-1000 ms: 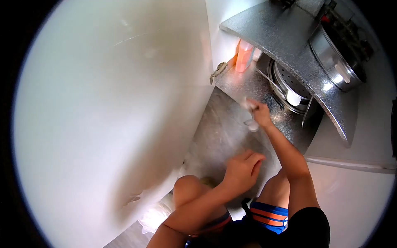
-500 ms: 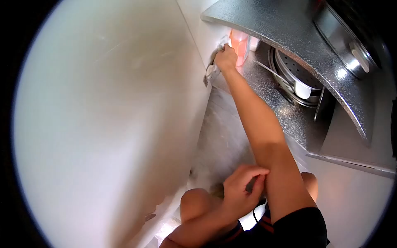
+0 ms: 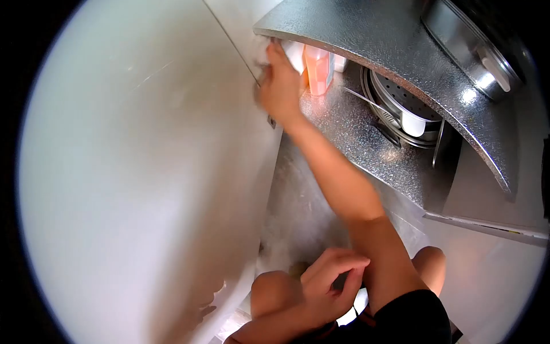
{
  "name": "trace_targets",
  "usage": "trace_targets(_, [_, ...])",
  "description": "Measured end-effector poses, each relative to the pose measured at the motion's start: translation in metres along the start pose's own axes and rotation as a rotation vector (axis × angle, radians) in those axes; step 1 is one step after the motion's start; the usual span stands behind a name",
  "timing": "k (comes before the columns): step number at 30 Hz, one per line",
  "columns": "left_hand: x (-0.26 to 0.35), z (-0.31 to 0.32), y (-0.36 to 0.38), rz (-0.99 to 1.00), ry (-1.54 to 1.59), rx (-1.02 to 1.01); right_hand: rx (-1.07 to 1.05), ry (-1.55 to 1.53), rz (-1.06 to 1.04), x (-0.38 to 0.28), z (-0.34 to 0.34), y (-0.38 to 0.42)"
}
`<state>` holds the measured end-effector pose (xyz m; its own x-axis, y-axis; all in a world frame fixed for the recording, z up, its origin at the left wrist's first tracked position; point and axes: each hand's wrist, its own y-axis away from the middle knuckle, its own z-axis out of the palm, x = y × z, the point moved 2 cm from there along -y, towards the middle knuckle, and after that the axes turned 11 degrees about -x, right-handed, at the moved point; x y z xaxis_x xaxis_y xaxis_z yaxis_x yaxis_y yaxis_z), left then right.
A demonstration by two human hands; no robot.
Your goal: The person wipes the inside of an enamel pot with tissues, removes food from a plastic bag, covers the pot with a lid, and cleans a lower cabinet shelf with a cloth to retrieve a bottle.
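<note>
My right hand [image 3: 281, 89] reaches up to the left tip of the speckled shelf [image 3: 349, 26], close against the pale panel. Its fingers are bent and smeared by motion, with something pale and blurred at the fingertips that I cannot make out. Just right of it stands a bottle of orange-pink liquid [image 3: 319, 69] on the lower speckled shelf [image 3: 344, 132]. Down by my right elbow, my left hand [image 3: 332, 281] is curled, thumb and forefinger nearly meeting, with nothing visible between them.
A large pale panel [image 3: 143, 172] fills the left side. Under the curved shelf sit a perforated steamer pot [image 3: 401, 94] with a white handle and a long-handled utensil [image 3: 366, 100]. A steel pot [image 3: 470, 51] stands on top. My knees are at the bottom.
My right hand has moved up and left, from beside the bottle to the shelf's left tip. My left hand has moved slightly down and stays curled. The view has shifted a little.
</note>
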<state>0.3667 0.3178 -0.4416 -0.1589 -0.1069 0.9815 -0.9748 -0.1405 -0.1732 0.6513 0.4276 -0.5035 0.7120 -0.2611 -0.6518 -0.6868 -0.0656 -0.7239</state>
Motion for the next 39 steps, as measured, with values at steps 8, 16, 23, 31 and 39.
trace_targets(8, [-0.007, -0.008, -0.004, -0.007, -0.007, -0.044, -0.272, 0.212, 0.441, 0.085, 0.009, -0.025])
trace_targets(16, [-0.017, 0.024, -0.012, 0.023, -0.029, -0.130, -0.399, -0.080, 0.319, 0.047, -0.001, 0.048])
trace_targets(23, [-0.014, 0.010, -0.006, -0.045, -0.024, -0.079, -0.209, 0.023, 0.351, 0.106, 0.011, 0.018])
trace_targets(31, [-0.020, 0.009, -0.009, -0.049, 0.014, -0.023, -0.296, 0.263, 0.307, 0.121, 0.008, 0.028])
trace_targets(39, [-0.024, 0.012, -0.015, 0.008, 0.011, -0.035, -0.416, 0.135, 0.245, 0.100, -0.006, 0.056])
